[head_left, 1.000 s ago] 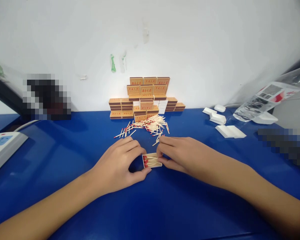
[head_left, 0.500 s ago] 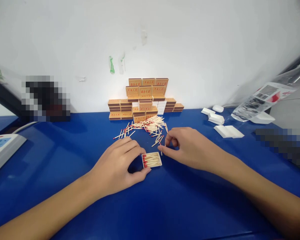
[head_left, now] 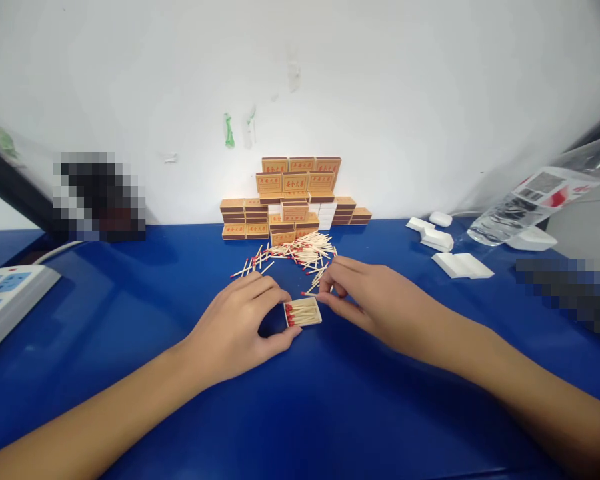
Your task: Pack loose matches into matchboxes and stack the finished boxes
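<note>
My left hand (head_left: 245, 313) grips the left end of a small open matchbox tray (head_left: 319, 320) between thumb and fingers. Inside the tray, red-tipped matches (head_left: 303, 312) lie side by side with their heads to the left. Just right of and above the tray, my right hand (head_left: 355, 291) pinches a single match (head_left: 308, 294) whose red head points left. Beyond the hands, a loose heap of matches (head_left: 313, 250) lies on the blue table, with a few strewn toward the left. Part of my right fingers' grip is hidden behind the thumb.
Stacked matchboxes (head_left: 295, 182) stand against the white wall behind the heap. White folded pieces (head_left: 463, 265), a white case (head_left: 441, 219) and a tilted clear plastic bottle (head_left: 520, 200) are at right. A power strip (head_left: 15, 300) lies at far left.
My right hand has shifted slightly left; the match in it now lies nearly level, head to the left, above the tray's far edge. My left hand still holds the tray.
</note>
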`<state>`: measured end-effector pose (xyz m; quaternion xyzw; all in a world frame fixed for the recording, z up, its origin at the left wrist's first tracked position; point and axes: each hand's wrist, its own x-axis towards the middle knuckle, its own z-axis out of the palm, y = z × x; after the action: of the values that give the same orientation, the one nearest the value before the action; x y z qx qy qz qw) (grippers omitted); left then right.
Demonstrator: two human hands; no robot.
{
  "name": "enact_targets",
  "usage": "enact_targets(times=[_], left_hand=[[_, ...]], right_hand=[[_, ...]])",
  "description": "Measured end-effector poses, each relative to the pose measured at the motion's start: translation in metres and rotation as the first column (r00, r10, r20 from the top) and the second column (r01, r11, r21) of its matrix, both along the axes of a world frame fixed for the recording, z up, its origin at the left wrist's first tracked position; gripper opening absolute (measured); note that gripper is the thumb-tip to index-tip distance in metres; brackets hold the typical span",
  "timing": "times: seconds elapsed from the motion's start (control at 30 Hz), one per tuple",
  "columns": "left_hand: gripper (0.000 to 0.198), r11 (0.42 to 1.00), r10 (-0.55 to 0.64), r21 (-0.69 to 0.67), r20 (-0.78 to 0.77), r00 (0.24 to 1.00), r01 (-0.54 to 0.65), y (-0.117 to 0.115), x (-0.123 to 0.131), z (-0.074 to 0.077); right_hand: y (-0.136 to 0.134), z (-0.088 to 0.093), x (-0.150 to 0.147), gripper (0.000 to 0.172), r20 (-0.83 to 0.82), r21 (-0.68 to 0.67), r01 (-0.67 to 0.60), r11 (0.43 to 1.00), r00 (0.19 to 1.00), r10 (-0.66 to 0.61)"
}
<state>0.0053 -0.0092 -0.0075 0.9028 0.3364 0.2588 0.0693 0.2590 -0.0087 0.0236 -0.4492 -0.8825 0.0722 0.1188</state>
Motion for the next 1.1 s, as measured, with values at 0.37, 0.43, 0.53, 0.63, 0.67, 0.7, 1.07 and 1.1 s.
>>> enact_targets(times=[0.37,0.43,0.53,0.63,0.67,0.7,1.07,1.1], left_hand=[[0.018,0.999,-0.034,0.041,-0.010,0.999,0.034,-0.004,0.002,0.003],[0.016,0.999,-0.035,0.041,-0.010,0.999,0.035,-0.005,0.002,0.003],[0.015,0.999,-0.032,0.040,-0.012,0.999,0.033,-0.005,0.002,0.002],[0.015,0.999,-0.031,0.025,-0.017,0.999,0.031,-0.005,0.002,0.002],[0.015,0.999,-0.031,0.017,-0.019,0.999,0.031,-0.005,0.002,0.002],[0.015,0.999,-0.030,0.011,-0.018,0.999,0.030,-0.004,0.002,0.002],[0.016,1.000,-0.007,-0.014,-0.024,1.000,0.006,-0.004,0.001,-0.001],[0.017,1.000,-0.008,-0.017,-0.027,1.000,0.007,-0.004,0.001,0.000]], right_hand=[[-0.007,-0.007,-0.008,0.014,-0.011,0.016,-0.183,0.983,0.983,0.183],[-0.006,-0.008,-0.006,0.013,-0.035,-0.011,-0.186,0.982,0.982,0.186],[-0.006,-0.010,-0.007,0.016,-0.026,-0.047,-0.176,0.983,0.984,0.175],[-0.004,-0.009,-0.006,0.016,-0.047,-0.045,-0.166,0.985,0.985,0.164],[-0.002,-0.007,-0.004,0.015,-0.059,-0.023,-0.144,0.989,0.988,0.142],[0.001,-0.006,-0.001,0.015,-0.068,0.008,-0.103,0.995,0.992,0.103],[0.024,-0.009,0.011,0.046,0.011,0.001,0.386,0.922,0.922,-0.386],[0.023,-0.011,0.008,0.044,0.022,0.013,0.390,0.921,0.920,-0.390]])
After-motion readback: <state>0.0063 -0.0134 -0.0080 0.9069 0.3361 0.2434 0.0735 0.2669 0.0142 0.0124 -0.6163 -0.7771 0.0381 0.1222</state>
